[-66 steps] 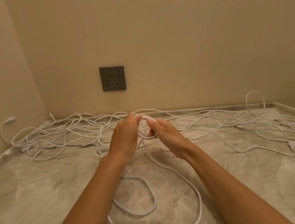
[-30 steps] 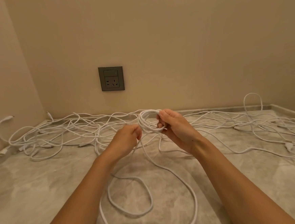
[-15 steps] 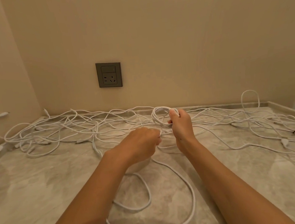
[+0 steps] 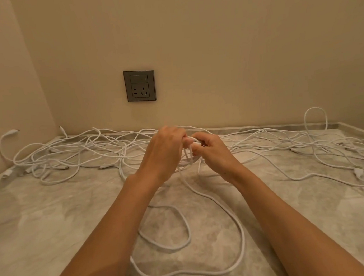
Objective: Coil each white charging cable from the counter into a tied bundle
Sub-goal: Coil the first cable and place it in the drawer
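Head: left hand (image 4: 164, 153), right hand (image 4: 213, 154) around coil (image 4: 190, 153)

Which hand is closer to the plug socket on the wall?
Left. The left hand is below the wall socket, slightly to its right; the right hand is further right.

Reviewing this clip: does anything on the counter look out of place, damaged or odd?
Only the expected mess: loose white cables lie tangled along the back of the counter, one loop standing upright at far right. The left hand and right hand grip a small coil. No damage or spill shows.
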The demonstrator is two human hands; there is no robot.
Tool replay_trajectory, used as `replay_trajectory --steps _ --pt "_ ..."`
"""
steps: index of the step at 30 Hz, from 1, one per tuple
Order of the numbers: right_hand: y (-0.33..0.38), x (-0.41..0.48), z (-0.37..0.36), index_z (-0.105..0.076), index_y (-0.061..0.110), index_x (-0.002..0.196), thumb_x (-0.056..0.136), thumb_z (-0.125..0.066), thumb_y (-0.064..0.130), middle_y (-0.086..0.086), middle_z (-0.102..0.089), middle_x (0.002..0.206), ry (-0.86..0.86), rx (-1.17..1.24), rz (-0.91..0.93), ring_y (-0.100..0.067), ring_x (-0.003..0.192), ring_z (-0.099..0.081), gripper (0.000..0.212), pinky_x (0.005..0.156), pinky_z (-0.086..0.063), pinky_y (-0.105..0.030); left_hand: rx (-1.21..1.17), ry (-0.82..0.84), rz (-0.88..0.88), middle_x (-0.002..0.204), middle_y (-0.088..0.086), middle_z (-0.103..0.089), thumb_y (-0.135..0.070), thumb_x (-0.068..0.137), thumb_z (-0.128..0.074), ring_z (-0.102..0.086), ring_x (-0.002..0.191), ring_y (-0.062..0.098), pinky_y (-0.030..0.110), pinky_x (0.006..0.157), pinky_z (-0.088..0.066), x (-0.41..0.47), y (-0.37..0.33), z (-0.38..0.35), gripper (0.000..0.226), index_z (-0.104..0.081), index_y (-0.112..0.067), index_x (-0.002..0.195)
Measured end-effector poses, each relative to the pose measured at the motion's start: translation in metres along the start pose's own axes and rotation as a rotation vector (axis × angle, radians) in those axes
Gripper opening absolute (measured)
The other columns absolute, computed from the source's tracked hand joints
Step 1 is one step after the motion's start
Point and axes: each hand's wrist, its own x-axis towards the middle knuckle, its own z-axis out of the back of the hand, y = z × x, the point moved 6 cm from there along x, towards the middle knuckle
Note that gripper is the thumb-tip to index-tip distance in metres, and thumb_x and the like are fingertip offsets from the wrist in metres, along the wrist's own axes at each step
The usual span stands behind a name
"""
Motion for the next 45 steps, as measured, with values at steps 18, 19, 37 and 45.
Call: replay_trajectory --steps 18,19,37,45 --pt "0.008 -0.017 -0.014 -0.058 0.003 0.112 0.094 -0.044 0.008 -0.01 -0.052 0.092 0.419 0.44 -0.105 -0.013 0.078 -0.049 0.023 0.075 -0.046 -0.022 -0.905 0.112 0.554 0.045 -0.009 -0.059 -0.017 0.086 -0.06 -0.048 0.038 -0.002 0.013 0.041 -0.04 -0.005 0.042 -0.006 0.018 -0.066 -0.009 0.071" --pt "0.009 -0.016 -0.014 -0.058 0.006 0.108 0.093 -0.045 0.008 -0.009 -0.052 0.09 0.416 0.493 -0.115 -0.012 0.077 -0.05 0.021 0.074 -0.047 -0.022 -0.939 0.117 0.564 0.046 -0.009 -0.059 -0.015 0.087 -0.059 -0.047 0.037 -0.001 0.013 0.04 -0.039 -0.006 0.042 -0.008 0.019 -0.066 -0.01 0.07" --pt "-0.027 -0.005 0.027 -0.06 0.001 0.085 0.092 -0.051 0.007 -0.002 -0.047 0.067 -0.376 0.375 -0.269 -0.009 0.062 -0.043 0.013 0.05 -0.037 -0.009 0.016 0.399 0.137 0.093 0.012 -0.065 -0.018 0.095 -0.044 -0.059 0.091 0.03 0.038 0.078 -0.045 -0.013 0.002 -0.032 0.025 -0.064 -0.005 0.087" --pt "-0.01 -0.005 0.02 -0.05 0.014 0.062 0.086 -0.056 0.007 0.006 -0.042 0.059 -0.229 -0.08 -0.071 -0.01 0.058 -0.038 0.026 0.06 -0.032 -0.027 0.026 0.259 0.004 0.08 0.006 -0.069 -0.025 0.085 -0.065 -0.052 0.07 0.013 0.021 0.062 -0.031 -0.004 -0.005 -0.006 0.02 -0.073 -0.007 0.081"
